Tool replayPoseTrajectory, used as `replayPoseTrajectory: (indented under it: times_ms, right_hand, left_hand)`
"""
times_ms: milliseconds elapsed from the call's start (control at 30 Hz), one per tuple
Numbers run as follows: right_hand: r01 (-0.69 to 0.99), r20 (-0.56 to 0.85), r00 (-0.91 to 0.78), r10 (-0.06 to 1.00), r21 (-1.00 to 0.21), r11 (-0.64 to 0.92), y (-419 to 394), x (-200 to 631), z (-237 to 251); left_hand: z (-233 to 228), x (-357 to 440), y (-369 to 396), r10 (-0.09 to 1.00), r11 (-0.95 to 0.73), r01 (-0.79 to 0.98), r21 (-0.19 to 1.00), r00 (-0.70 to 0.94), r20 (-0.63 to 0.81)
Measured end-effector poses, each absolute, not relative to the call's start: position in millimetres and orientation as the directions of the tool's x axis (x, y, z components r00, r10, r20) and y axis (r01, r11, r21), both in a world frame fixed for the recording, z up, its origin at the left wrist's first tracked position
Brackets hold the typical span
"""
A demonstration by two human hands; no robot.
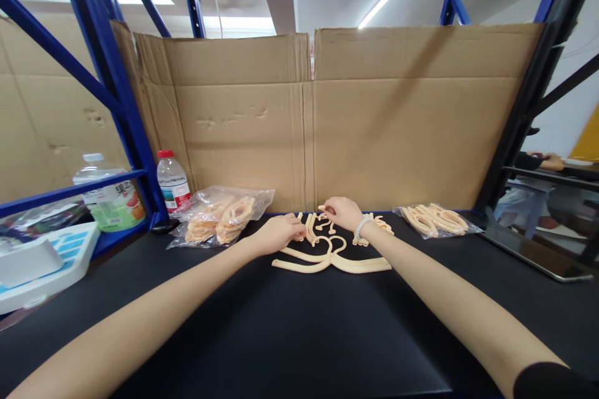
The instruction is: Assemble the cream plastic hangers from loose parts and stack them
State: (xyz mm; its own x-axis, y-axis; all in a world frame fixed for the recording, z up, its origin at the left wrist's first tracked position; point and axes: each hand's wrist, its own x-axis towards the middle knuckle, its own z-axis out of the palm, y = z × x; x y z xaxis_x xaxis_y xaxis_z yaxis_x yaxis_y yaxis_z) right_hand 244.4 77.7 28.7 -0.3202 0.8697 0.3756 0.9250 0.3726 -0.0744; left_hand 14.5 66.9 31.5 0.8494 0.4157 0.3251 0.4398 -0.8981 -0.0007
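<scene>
Fingers [294,229] of my left hand [278,234] curl just left of the cream strips [311,230], though from my end I cannot tell whether they hold one. Curved hooked pieces [360,265] lie on the near side of both hands, and a small cream piece [321,207] is pinched at the fingertips of my right hand [344,214].
</scene>
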Motion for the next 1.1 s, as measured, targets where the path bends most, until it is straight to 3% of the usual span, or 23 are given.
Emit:
replayPoseTrajectory:
  times_ms: [200, 267, 333, 567, 767, 900, 1100]
  right_hand:
    - [0.912, 0.627, -0.168, 0.760, -0.193, 0.361, 30, 256, 31]
    - [0.907, 0.651, -0.171, 0.740, -0.190, 0.376, 17, 261, 29]
    - [0.906, 0.650, -0.192, 0.735, -0.171, 0.388, 11, 267, 26]
    - [0.943, 0.587, -0.244, 0.772, -0.041, 0.329, 46, 266, 26]
    - [0.881, 0.439, -0.460, 0.772, 0.119, 0.458, 73, 253, 45]
    - [0.825, 0.364, -0.557, 0.747, 0.141, 0.547, 80, 253, 47]
    - [0.868, 0.563, -0.395, 0.726, -0.029, 0.495, 69, 264, 44]
  left_hand:
    - [31, 10, 26, 0.488, -0.854, 0.510, 0.102, 0.719, 0.496]
    - [26, 11, 10, 0.526, -0.851, 0.419, 0.317, 0.657, 0.541]
    - [20, 14, -4, 0.569, -0.817, 0.346, 0.461, 0.608, 0.553]
    - [9, 23, -17, 0.724, -0.650, 0.152, 0.745, 0.423, 0.545]
    - [9, 19, -10, 0.790, -0.571, 0.087, 0.816, 0.327, 0.518]
    - [7, 19, -12, 0.821, -0.518, 0.066, 0.853, 0.319, 0.473]
    - [8, 24, -22, 0.913, -0.268, -0.118, 0.956, 0.285, 0.291]
